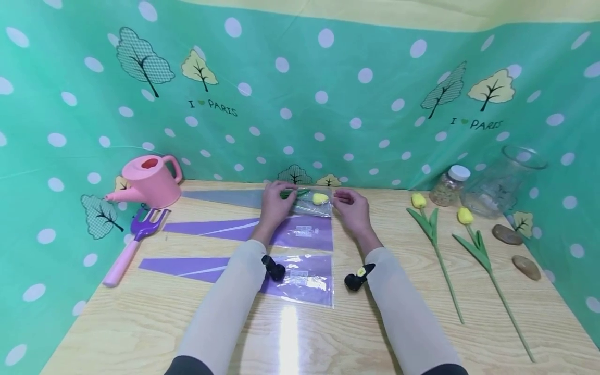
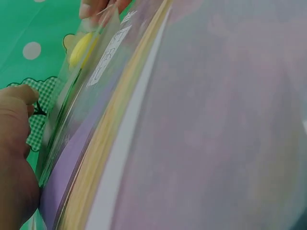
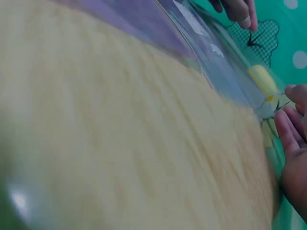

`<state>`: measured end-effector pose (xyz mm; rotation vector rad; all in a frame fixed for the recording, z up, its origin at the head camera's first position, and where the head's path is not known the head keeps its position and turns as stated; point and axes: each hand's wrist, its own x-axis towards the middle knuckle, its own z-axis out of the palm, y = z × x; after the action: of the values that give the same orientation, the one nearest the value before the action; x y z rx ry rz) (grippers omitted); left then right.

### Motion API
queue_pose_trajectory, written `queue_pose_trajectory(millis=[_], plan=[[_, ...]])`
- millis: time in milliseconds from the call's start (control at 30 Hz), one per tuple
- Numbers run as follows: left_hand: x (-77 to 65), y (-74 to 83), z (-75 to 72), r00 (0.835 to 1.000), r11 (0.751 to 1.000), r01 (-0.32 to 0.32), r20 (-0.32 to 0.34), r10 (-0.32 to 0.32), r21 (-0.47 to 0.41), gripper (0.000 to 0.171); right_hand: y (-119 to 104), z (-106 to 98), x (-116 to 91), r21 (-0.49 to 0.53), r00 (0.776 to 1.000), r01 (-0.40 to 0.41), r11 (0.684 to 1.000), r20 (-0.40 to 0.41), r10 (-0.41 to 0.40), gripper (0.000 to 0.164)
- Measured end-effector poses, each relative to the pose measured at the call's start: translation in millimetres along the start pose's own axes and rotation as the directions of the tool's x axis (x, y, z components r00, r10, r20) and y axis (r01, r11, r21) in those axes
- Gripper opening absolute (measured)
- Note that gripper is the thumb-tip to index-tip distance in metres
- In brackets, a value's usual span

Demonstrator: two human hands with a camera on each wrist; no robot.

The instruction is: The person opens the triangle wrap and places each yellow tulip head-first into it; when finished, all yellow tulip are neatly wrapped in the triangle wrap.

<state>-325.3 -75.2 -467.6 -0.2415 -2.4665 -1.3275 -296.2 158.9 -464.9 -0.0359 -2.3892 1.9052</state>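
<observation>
A yellow artificial tulip (image 1: 320,199) lies inside a clear-fronted, tapered flower sleeve (image 1: 225,198) at the back of the table. Over its middle, my left hand (image 1: 276,204) has thumb and fingers curled at the sleeve, beside the green leaves. My right hand (image 1: 352,208) pinches the sleeve's wide end near the bloom; in the right wrist view, thumb and fingertips of this hand (image 3: 295,129) meet at its corner. Nearer me lie two purple sleeves, the middle one (image 1: 290,233) and the front one (image 1: 300,279), both flat with their wide ends to the right.
On the left stand a pink watering can (image 1: 152,182) and a purple-and-pink hand fork (image 1: 136,245). Two more yellow tulips (image 1: 436,245) (image 1: 489,265) lie on the right. Behind them are a white-lidded jar (image 1: 448,187), a glass vase (image 1: 492,187) and two brown stones (image 1: 508,234) (image 1: 526,266).
</observation>
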Motion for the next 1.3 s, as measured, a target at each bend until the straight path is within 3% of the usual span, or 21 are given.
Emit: queue_pose_trajectory(millis=[100,200,433,633,733,800,900,1000,1067,1167,1300], plan=[[-0.9,-1.1,-0.4,1.000,0.999,0.005,-0.028,-0.007,-0.049,0.017,-7,-7,-12,-0.018,1.000,-0.020,1.000,0.020,0.020,0.035],[-1.6,-1.4,-2.0,0.999,0.997,0.001,-0.045,-0.005,-0.078,0.016,-12,-13,-28,-0.059,0.994,-0.028,0.998,0.100,0.033,0.033],[-3.8,-2.9,-9.2,0.999,0.989,0.018,-0.045,-0.025,-0.146,0.015,-4,-11,-51,-0.246,0.955,0.078,0.966,0.296,-0.002,0.023],[-0.3,-1.0,-21.9,0.992,0.959,0.095,-0.054,-0.113,-0.267,0.016,-1,-10,-57,-0.295,0.949,0.110,0.949,0.314,-0.012,0.026],[1.7,4.4,-32.5,0.991,0.944,0.108,-0.042,-0.127,-0.312,0.017,1,-11,-59,-0.306,0.953,0.116,0.945,0.302,-0.020,0.027],[0.3,9.5,-40.8,0.993,0.947,0.110,0.004,-0.115,-0.302,0.018,2,-11,-60,-0.308,0.956,0.123,0.943,0.293,-0.029,0.028],[-8.8,17.4,-54.0,0.987,0.965,0.113,0.142,-0.080,-0.237,0.021,2,-11,-61,-0.304,0.957,0.135,0.943,0.288,-0.044,0.029],[-23.6,21.2,-63.4,0.949,0.985,0.092,0.311,-0.042,-0.148,0.024,2,-10,-61,-0.309,0.949,0.178,0.934,0.304,-0.081,0.032],[-33.4,20.5,-66.3,0.921,0.991,0.064,0.390,-0.014,-0.117,0.025,1,-9,-62,-0.325,0.945,0.211,0.922,0.310,-0.107,0.033],[-46.5,17.8,-67.9,0.893,0.993,0.053,0.451,0.001,-0.109,0.026,1,-8,-62,-0.360,0.941,0.249,0.899,0.310,-0.136,0.032],[-59.4,14.4,-67.2,0.875,0.989,0.089,0.484,-0.020,-0.120,0.028,1,-8,-64,-0.391,0.940,0.266,0.881,0.307,-0.147,0.028]])
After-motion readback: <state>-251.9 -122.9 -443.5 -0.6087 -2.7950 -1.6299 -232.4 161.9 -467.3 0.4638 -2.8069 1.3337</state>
